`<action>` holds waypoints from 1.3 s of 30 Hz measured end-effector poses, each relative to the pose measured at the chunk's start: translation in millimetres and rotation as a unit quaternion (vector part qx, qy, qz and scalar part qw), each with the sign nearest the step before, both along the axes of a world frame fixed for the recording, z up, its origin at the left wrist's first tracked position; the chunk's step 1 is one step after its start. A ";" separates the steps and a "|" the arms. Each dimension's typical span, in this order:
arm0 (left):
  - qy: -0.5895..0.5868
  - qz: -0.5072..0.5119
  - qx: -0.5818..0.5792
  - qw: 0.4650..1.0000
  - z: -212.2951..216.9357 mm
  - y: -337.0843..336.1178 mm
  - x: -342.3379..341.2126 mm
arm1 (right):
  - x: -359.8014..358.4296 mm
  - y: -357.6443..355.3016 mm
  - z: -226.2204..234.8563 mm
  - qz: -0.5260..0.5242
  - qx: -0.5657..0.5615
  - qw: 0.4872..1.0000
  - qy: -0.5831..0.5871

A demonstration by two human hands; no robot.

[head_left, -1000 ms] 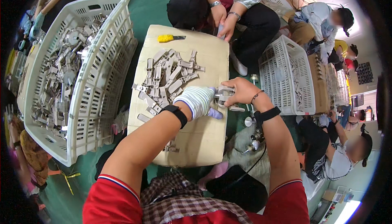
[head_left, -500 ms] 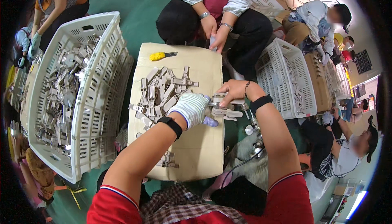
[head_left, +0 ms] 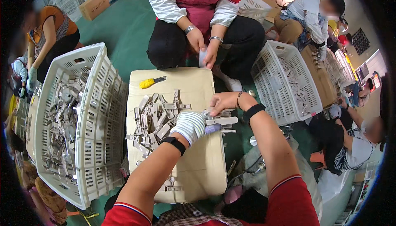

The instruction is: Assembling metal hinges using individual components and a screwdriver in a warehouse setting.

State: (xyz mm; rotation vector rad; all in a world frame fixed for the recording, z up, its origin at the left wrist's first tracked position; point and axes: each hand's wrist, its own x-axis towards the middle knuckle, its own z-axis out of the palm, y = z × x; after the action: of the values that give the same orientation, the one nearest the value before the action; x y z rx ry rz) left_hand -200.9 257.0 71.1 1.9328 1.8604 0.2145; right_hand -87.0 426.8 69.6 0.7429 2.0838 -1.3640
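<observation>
My left hand [head_left: 190, 126], in a striped knit glove, is closed around a few pale grey clips [head_left: 222, 121] over the right side of a cardboard-topped work surface [head_left: 198, 172]. The clips' long flat handles stick out to the right, past the board's edge. My right hand [head_left: 227, 102], bare, pinches the same bunch from above with thumb and fingers. What joins the clips is hidden by the fingers. Just left of my gloved hand lies a loose pile of similar clips [head_left: 154, 117]. A few more clips [head_left: 170, 185] lie partly behind my left forearm.
A yellow-handled knife [head_left: 152, 81] lies at the board's far left. White crates [head_left: 103, 123] of clips and metal parts stand left, and another crate [head_left: 284, 86] right. Across sits a person [head_left: 202, 16], hands together. Metal pieces and a plastic bag [head_left: 284, 164] lie right of the board.
The view has shifted, so the board and crates appear lower. My hands stay together at the board's right side, and the clips between them have turned, their handles now pointing right.
</observation>
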 end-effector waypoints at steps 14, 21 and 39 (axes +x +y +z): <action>0.077 -0.137 0.003 0.988 2.8 22.9 -17.8 | 53.0 -63.3 38.8 0.058 0.396 0.874 0.275; 0.017 -0.185 0.090 0.978 3.1 29.9 -28.2 | 31.1 -64.0 34.9 0.047 0.480 0.845 0.232; 0.086 0.006 -0.016 0.996 9.0 50.8 -19.4 | -13.6 30.5 24.5 0.004 0.130 0.987 0.096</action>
State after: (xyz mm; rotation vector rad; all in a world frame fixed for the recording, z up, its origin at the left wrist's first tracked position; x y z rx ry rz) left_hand -220.3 307.7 80.2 1.9733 1.9716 0.0203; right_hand -100.6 457.3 94.1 0.7287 2.4467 -1.2136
